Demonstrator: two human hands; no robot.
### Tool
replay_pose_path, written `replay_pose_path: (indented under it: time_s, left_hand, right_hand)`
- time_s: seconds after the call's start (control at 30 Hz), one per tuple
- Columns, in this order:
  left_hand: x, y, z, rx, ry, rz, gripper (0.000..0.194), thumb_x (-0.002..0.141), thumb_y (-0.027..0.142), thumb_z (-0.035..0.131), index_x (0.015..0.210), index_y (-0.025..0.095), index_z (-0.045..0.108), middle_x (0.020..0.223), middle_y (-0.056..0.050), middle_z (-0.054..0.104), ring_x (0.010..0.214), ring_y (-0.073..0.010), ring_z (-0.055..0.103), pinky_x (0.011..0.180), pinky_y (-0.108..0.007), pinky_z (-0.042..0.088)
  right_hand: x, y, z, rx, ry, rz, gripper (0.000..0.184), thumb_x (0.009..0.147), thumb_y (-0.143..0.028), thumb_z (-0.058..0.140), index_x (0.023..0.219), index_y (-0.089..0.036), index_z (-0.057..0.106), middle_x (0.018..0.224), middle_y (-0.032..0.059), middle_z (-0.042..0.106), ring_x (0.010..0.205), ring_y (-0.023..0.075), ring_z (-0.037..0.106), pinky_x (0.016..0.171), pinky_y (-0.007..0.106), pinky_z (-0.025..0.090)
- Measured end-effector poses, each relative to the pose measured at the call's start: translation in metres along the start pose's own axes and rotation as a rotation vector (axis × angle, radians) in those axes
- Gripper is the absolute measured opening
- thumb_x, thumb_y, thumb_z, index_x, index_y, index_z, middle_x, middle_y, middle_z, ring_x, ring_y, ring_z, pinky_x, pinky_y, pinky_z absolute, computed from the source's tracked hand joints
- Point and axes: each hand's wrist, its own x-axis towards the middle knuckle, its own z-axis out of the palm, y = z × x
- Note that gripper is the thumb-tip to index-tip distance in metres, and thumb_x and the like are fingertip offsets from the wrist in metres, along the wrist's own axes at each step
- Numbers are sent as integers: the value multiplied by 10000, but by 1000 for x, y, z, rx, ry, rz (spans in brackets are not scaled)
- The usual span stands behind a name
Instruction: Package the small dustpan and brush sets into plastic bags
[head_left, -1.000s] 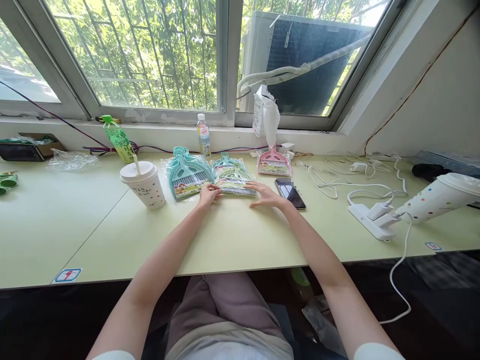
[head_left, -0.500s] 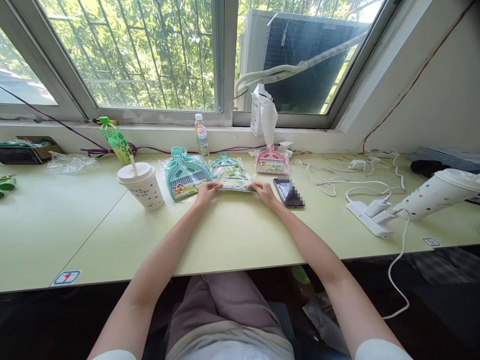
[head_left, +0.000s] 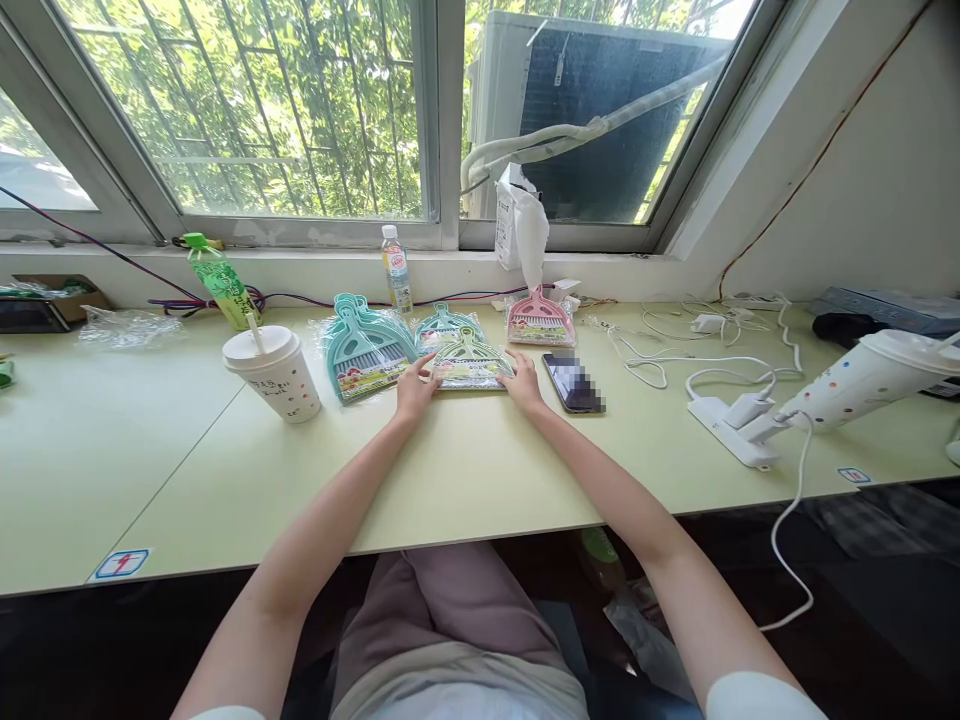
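Note:
A light green dustpan and brush set [head_left: 471,368] in clear wrapping is between my two hands, its handle pointing away from me. My left hand [head_left: 417,387] grips its left side, and my right hand [head_left: 523,382] has hold of the right side. Just behind it lies a teal dustpan and brush set [head_left: 444,326], partly covered by the light green one. Left of my left hand, a stack of teal dustpan sets [head_left: 367,350] rests on the table in plastic. Beyond my right hand is a pink dustpan set [head_left: 540,322], also wrapped.
A phone [head_left: 574,383] lies right of my right hand. On the left stand a lidded cup [head_left: 276,375] with a straw and a green bottle [head_left: 220,282]. A small bottle [head_left: 397,270] and a tissue pack [head_left: 510,220] are by the window. A power strip [head_left: 731,430] with white cables occupies the right.
The light green set now shows more of its face, where it looked nearly edge-on before. My hands have shifted slightly along its sides. The view has moved a little.

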Motion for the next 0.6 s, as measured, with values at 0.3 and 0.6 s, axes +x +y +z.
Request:
replay_pose_path:
  time_s: [0.3, 0.6]
  left_hand:
    - [-6, 27, -3, 285, 166, 296, 210, 876, 326, 548, 992, 212, 681, 948, -58, 619, 656, -156, 591, 764, -306, 454]
    - [64, 17, 12, 564, 206, 341, 278, 856, 164, 479, 1108, 155, 595, 1244, -210, 554, 1277, -368, 414, 1035, -567, 303]
  right_hand:
    - [14, -12, -2, 271, 36, 51, 579, 710, -290, 670, 1269, -222, 535, 1250, 102, 607, 1014, 211, 637, 877, 368, 529]
    - [77, -21, 47, -185, -44, -70, 445, 770, -215, 619, 1209, -172, 561, 1205, 142, 605, 1201, 288, 499, 1041, 494, 370]
